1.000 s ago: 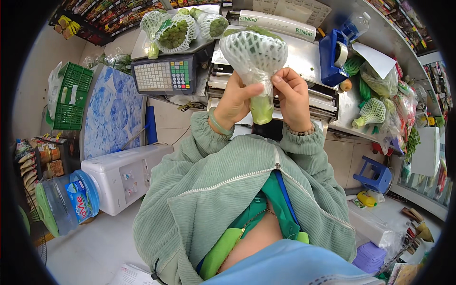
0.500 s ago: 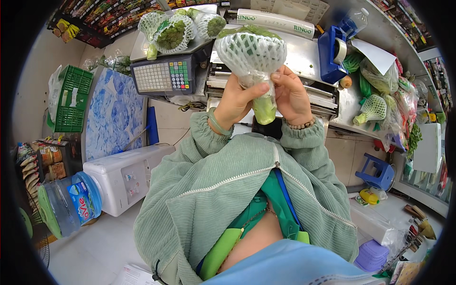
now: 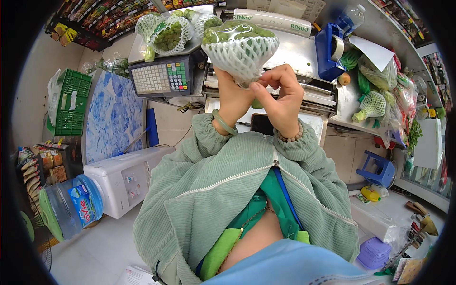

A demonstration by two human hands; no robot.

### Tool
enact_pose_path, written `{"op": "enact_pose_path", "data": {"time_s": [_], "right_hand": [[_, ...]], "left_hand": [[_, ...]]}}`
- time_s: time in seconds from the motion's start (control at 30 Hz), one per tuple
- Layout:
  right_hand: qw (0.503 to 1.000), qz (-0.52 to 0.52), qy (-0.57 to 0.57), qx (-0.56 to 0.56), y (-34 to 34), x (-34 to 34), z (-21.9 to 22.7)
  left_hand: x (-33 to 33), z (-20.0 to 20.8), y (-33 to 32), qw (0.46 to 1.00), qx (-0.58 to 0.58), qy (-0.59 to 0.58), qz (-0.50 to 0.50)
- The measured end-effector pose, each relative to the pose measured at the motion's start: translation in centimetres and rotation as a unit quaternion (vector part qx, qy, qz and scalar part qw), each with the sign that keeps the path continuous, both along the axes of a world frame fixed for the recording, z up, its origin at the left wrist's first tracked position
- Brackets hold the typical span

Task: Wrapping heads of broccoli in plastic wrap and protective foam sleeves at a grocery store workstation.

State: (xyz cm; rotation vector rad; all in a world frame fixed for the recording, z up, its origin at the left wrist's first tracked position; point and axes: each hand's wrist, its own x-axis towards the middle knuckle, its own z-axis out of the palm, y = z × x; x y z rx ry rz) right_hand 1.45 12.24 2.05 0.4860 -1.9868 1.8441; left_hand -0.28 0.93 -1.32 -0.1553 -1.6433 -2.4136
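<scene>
A head of broccoli in a white foam net, with shiny clear film over its crown, is held up over the front of the wrapping counter. My left hand is closed around its stem from below, so most of the stem is hidden. At the neck under the net, the thumb and fingers of my right hand pinch the gathered clear film. A dark phone-like object lies below my hands on a white surface.
Other netted broccoli rest on a scale with a keypad at left. Behind is a film roll. At right stand a blue tape dispenser and bagged vegetables. A water dispenser is at lower left; a blue stool, lower right.
The broccoli has shifted slightly left and tipped, its crown now nearer me. My left hand has turned around the stem, while my right hand has moved from beside the stem to the neck's film.
</scene>
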Motion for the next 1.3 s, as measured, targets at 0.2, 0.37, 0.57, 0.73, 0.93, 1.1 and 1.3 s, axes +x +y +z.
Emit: {"op": "enact_pose_path", "data": {"time_s": [0.2, 0.37, 0.57, 0.73, 0.93, 1.1, 1.3], "right_hand": [[0.991, 0.065, -0.063, -0.102, -0.1, -0.1, -0.3], [0.950, 0.084, -0.095, -0.284, -0.8, 0.1, -0.5], [0.919, 0.068, -0.131, -0.365, 0.0, -0.5, 0.0], [0.915, 0.105, -0.123, -0.370, 0.4, -1.6, -1.5], [0.941, 0.038, -0.181, -0.283, -0.9, -1.4, -1.4], [0.959, 0.029, -0.163, -0.230, -1.2, -1.9, -1.7], [0.931, 0.139, -0.226, -0.249, 0.2, -2.3, -2.2]], "left_hand": [[-0.1, -0.6, 0.0, 0.990, -0.110, 0.045, 0.074], [-0.5, -0.8, -0.5, 0.995, -0.083, 0.010, 0.060], [0.0, -0.4, -0.7, 0.999, -0.011, -0.031, -0.011], [0.6, -0.3, 0.0, 0.998, 0.027, -0.038, -0.046], [1.2, -0.2, 0.0, 0.995, 0.046, -0.049, -0.075], [1.4, 0.2, 0.6, 0.994, 0.099, 0.016, -0.042], [0.7, 1.3, 1.3, 0.980, 0.189, -0.065, -0.014]]}}
